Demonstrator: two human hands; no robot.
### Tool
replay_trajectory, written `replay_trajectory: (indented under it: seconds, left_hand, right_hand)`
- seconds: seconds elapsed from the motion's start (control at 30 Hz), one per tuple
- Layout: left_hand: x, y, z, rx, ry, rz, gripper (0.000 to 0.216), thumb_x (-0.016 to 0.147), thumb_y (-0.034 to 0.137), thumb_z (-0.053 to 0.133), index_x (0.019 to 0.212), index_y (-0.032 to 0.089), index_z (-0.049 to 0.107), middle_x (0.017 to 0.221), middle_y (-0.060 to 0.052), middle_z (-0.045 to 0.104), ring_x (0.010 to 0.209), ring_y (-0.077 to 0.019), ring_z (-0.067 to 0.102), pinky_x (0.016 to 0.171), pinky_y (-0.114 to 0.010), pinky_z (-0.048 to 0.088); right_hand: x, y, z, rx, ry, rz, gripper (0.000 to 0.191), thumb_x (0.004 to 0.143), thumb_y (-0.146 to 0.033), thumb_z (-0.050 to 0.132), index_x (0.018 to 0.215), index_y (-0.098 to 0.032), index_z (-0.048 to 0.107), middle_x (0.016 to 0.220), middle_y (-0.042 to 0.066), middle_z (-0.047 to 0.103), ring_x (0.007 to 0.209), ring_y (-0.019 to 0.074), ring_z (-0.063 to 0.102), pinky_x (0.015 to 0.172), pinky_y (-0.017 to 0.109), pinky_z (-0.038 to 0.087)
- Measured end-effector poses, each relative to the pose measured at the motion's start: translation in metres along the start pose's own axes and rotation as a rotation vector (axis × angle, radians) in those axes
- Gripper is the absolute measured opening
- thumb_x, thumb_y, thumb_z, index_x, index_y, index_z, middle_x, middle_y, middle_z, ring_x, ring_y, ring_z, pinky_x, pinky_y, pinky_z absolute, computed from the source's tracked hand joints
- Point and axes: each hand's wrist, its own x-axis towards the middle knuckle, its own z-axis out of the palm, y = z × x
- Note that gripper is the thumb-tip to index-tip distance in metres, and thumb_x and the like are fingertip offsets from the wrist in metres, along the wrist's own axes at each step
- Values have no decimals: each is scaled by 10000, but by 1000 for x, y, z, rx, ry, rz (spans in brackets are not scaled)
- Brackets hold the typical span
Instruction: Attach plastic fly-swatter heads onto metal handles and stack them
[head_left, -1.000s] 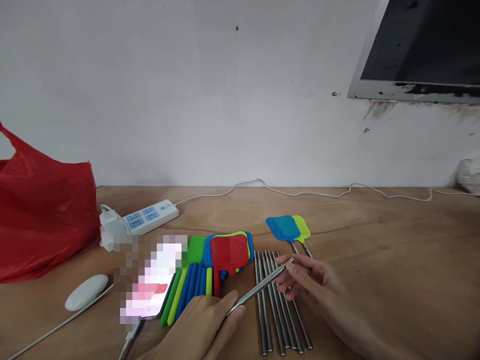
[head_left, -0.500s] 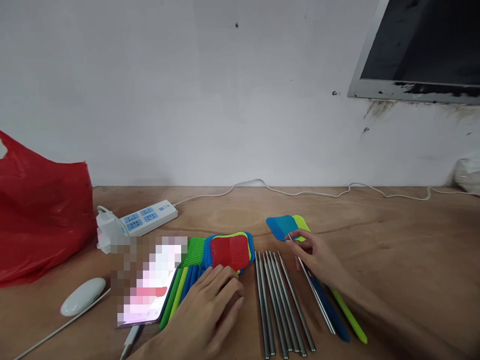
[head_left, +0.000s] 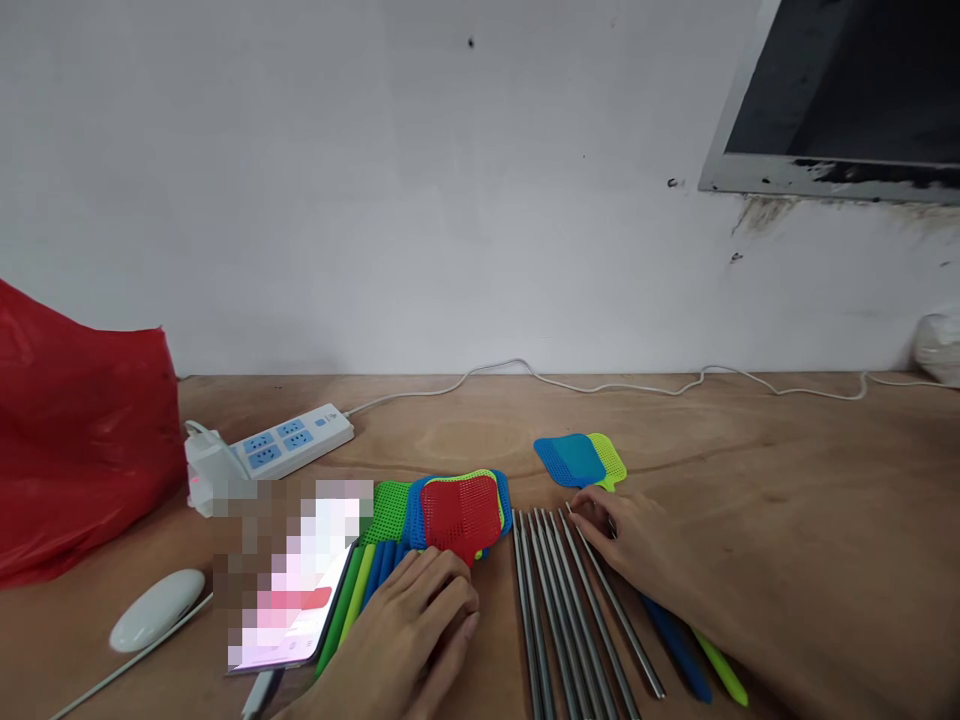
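My right hand [head_left: 619, 530] pinches the upper end of a thin metal rod [head_left: 616, 605] between thumb and fingers, the rod lying along the table. Left of it, several similar metal rods [head_left: 559, 610] lie side by side. Beneath my right forearm run the handles of a blue fly swatter [head_left: 574, 460] and a yellow-green fly swatter [head_left: 611, 458]. My left hand [head_left: 409, 625] rests loosely bent, fingers pointing down, over the lower part of a stack of swatters topped by a red one [head_left: 459, 510]. Its fingertips are partly hidden, and I see nothing gripped there.
A lit phone [head_left: 307, 590], partly pixelated, lies left of the swatter handles. Beyond it are a white power strip [head_left: 296, 440], a white oval device [head_left: 156, 608] and a red plastic bag [head_left: 82, 430]. A white cable [head_left: 517, 362] runs along the wall.
My right hand has moved the metal rod leftward and lowered it beside the row of rods. My left hand stays nearly in place; the view has shifted slightly.
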Motion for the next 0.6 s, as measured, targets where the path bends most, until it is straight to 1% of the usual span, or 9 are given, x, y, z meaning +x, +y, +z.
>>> replay_trajectory:
  seconds: [0.13,0.27,0.4,0.5,0.6]
  left_hand:
    - [-1,0,0,-7,2,-5,157,978,126,395,933,222,511,968,-44,624,867,-212,587,805,-334,439]
    - [0,1,0,6,-4,-25,159,977,128,396,922,222,512,962,-44,626,868,-217,585,821,-350,434]
    - [0,2,-2,1,-2,-20,158,979,131,398,917,220,513,952,-42,623,856,-213,583,799,-339,431]
    - [-1,3,-2,1,15,-18,151,974,130,414,916,221,520,944,-34,626,850,-208,587,788,-330,429]
    - [-1,2,-1,-3,30,-14,144,967,127,433,911,224,523,940,-24,630,847,-199,595,786,-318,432]
  right_hand:
    - [-1,0,-2,-10,0,0,162,934,-274,483,874,-229,628,695,17,690,644,216,648,567,294,333]
    - [0,3,-8,-161,25,58,113,916,-231,485,874,-228,590,674,9,674,600,218,630,538,289,264]
    - [1,5,-13,-283,0,140,59,892,-240,534,849,-224,571,725,30,703,636,230,650,533,287,205]
    - [1,7,-14,-327,-34,166,99,902,-263,535,819,-219,565,730,45,713,650,244,663,536,294,175]
    - [0,8,-11,-338,-42,145,138,916,-276,524,799,-219,572,731,52,717,666,255,671,539,300,162]
